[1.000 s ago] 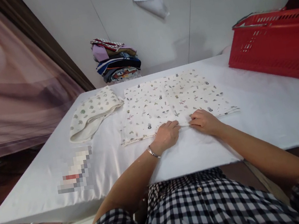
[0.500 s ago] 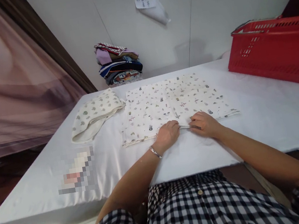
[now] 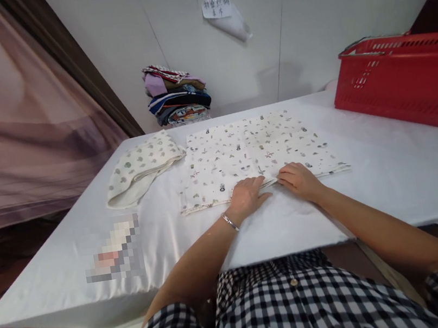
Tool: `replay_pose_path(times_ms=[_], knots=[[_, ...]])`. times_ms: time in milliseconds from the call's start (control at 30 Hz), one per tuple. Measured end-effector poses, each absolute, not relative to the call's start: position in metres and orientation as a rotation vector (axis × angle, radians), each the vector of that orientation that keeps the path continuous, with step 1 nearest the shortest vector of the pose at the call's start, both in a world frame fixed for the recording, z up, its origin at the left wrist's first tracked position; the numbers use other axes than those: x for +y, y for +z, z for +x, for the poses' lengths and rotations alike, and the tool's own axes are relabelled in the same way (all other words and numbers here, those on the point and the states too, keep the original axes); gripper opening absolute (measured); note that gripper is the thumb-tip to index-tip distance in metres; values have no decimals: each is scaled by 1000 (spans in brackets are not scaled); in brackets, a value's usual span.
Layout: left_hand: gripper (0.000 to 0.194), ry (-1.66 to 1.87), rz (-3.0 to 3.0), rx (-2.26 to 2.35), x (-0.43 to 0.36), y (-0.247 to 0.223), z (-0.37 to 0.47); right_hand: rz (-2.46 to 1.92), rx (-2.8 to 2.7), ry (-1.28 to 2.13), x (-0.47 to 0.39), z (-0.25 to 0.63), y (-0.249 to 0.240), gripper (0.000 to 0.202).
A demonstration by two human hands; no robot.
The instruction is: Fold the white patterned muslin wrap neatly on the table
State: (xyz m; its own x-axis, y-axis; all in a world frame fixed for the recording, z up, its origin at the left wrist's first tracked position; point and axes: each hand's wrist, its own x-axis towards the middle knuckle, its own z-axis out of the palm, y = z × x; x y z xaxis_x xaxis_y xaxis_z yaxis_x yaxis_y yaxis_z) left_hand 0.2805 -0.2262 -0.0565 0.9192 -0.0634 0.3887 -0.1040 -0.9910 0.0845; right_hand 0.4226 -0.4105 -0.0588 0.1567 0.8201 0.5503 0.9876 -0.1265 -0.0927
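Note:
A cream cloth (image 3: 258,150) with small printed figures lies folded and flat on the white table. My left hand (image 3: 247,195) rests on its near edge, just left of the middle, with the thumb apart from the other fingers. Right beside it, my right hand (image 3: 298,180) grips the same edge, fingers closed on the layers. A second cream cloth (image 3: 143,167) with green prints lies folded at the left, its corner touching the first cloth. My left wrist has a silver bracelet.
On the right side of the table (image 3: 389,177) stands a red basket (image 3: 400,82). A stack of folded fabrics (image 3: 178,96) is at the back by the wall. A blurred item (image 3: 114,248) lies at the front left. A paper sign (image 3: 217,6) hangs on the wall.
My left thumb has moved out from the cloth's edge and now points right, away from the fingers. My right hand stays at the edge. The view has shifted slightly.

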Motion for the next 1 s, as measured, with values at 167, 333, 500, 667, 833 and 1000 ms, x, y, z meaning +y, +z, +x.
replay_pose_path(times_ms=[167, 333, 500, 667, 833, 1000], knots=[[17, 566, 3047, -97, -228, -51, 287, -2050, -1716, -550, -410, 422, -57, 26], [19, 563, 3025, -34, -225, -42, 293, -1956, -1714, -658, -413, 404, -52, 23], [19, 628, 2994, -68, -220, -39, 297, -2038, -1876, -540, -404, 391, -64, 29], [18, 647, 3000, -64, -219, -35, 298, -2357, -1798, -469, -382, 401, -69, 25], [18, 654, 3006, -48, -221, -35, 296, -2406, -1767, -375, -376, 398, -61, 27], [19, 642, 2990, -100, -222, -42, 292, -2197, -1959, -434, -399, 391, -60, 31]])
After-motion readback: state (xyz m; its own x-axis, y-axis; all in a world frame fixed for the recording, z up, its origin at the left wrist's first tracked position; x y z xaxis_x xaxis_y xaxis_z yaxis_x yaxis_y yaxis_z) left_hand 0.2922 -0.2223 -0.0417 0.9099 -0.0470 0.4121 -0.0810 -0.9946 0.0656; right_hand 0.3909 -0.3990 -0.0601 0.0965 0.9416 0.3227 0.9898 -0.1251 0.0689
